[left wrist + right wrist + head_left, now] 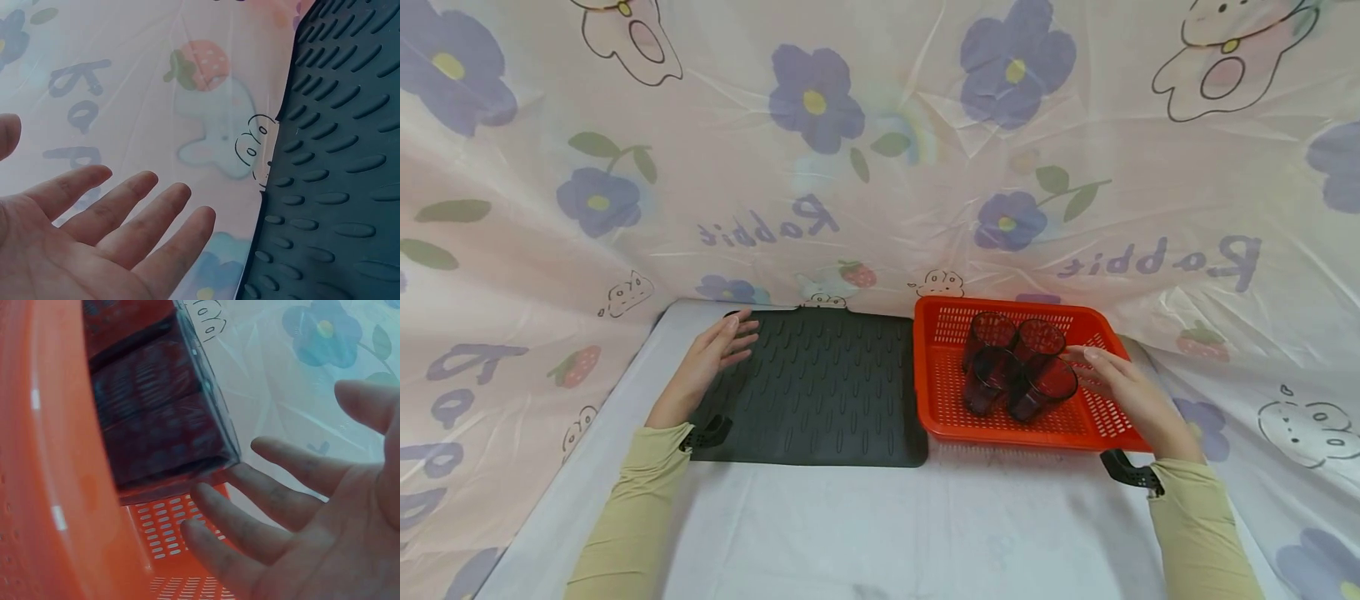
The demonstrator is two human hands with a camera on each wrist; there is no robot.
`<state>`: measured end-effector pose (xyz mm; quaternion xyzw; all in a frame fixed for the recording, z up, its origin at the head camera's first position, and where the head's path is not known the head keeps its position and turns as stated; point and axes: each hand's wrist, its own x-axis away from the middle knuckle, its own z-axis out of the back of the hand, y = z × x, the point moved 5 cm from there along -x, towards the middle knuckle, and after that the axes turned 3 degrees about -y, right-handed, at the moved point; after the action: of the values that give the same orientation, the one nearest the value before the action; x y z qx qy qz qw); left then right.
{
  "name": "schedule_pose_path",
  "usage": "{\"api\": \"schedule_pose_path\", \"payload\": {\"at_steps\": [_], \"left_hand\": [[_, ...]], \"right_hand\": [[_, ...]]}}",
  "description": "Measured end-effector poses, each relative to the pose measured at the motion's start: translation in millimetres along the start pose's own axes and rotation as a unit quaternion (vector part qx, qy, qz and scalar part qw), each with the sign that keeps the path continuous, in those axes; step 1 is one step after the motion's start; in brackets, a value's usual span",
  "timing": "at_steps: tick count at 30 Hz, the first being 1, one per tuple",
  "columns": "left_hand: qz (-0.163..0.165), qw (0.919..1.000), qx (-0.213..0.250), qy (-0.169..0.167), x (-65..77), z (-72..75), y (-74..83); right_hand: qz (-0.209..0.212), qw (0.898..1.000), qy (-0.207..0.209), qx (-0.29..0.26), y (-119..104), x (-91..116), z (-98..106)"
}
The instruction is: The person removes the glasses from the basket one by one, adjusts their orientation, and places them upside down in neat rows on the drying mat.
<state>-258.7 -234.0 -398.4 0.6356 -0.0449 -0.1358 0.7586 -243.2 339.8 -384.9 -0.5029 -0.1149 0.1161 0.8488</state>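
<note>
Several dark, see-through drinking glasses [989, 382] stand grouped in a red perforated plastic basket [943, 375] on the right. My right hand [1123, 390] reaches over the basket's right side with fingers spread, fingertips right by the nearest glass [162, 437]; nothing is held in it. On the left lies a dark rubbery mat [820, 392] with raised oblong ridges. Over its left edge hovers my left hand [711, 354], fingers extended and apart, palm bare in the left wrist view.
A white cloth [820, 533] covers the table in front of the mat and basket. Behind and at both sides hangs a pale printed curtain [880, 217] with flowers and rabbits. The basket's left rim stands right against the mat's right edge.
</note>
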Motion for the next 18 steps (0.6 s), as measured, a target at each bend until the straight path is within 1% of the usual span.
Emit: {"api": "schedule_pose_path", "payload": {"at_steps": [13,18], "left_hand": [[0.004,1.0,0.006,-0.004,-0.7,-6.0,-6.6],[0.006,0.9999,0.006,-0.006,-0.1,-7.4,-8.8]], "right_hand": [[-0.025,1.0,0.0,0.013,9.0,-3.8,-7.6],[-0.035,0.999,0.003,0.007,10.5,-5.8,-10.4]]}}
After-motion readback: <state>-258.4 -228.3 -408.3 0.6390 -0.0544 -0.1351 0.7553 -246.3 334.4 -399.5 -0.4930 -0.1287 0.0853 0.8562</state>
